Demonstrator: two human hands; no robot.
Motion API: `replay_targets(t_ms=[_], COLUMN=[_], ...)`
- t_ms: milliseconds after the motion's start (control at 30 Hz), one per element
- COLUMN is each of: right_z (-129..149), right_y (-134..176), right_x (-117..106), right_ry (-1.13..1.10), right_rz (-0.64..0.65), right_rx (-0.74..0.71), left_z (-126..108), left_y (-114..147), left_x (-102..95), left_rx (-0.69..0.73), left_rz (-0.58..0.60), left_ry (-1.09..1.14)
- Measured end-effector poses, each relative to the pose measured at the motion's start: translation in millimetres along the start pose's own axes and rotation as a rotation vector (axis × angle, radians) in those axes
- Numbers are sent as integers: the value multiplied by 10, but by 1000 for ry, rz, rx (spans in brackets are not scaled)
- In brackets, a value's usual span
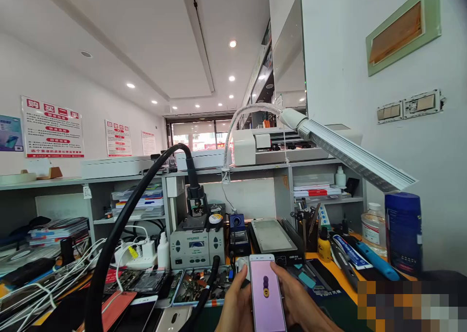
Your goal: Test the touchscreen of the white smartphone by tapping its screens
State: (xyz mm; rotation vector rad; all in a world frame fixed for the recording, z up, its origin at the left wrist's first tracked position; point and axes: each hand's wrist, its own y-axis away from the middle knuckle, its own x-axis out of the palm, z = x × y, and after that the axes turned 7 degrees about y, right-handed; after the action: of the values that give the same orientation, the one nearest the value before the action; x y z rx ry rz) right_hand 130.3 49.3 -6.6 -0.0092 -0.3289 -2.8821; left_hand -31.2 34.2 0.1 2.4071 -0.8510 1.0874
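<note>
Cables (69, 274) tangle along the left edge of the worktop (350, 295). Right of them sits a tray (186, 303) of what look like circuit boards (195, 283). Our left hand (235, 303) grasps a lit white phone (268, 298) above the near edge; our right hand (301, 300) clasps its other side. Toward the right edge, a yellow bottle (324, 247) stands.

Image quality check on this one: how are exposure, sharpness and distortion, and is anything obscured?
Head view: bright indoor light, the nearest ceiling light burnt out to white, the far window washed out; head view: phone, left hand and right hand without obvious motion blur; head view: wide-angle stretch towards the sides, a pixelated patch hiding the lower right corner.
</note>
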Motion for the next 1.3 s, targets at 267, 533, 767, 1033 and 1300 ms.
replay_targets(t_ms=[267, 533, 767, 1033, 1300], right_z=[60, 31, 23, 16, 112], right_y=[161, 169, 179, 160, 204], right_x=[31, 31, 35, 33, 5], right_ry=[0, 20, 47, 50, 93], right_rz=[32, 54, 33, 56, 98], right_rx=[-79, -151, -160, -188, -179], left_z=[-31, 33, -36, -85, -84], left_y=[71, 61, 86, 143, 132], left_x=[46, -21, -14, 28, 55], left_rx=[-37, 72, -24, -51, -28], left_rz=[-58, -166, -114, -107, -91], left_ry=[-39, -173, -90, -41, -43])
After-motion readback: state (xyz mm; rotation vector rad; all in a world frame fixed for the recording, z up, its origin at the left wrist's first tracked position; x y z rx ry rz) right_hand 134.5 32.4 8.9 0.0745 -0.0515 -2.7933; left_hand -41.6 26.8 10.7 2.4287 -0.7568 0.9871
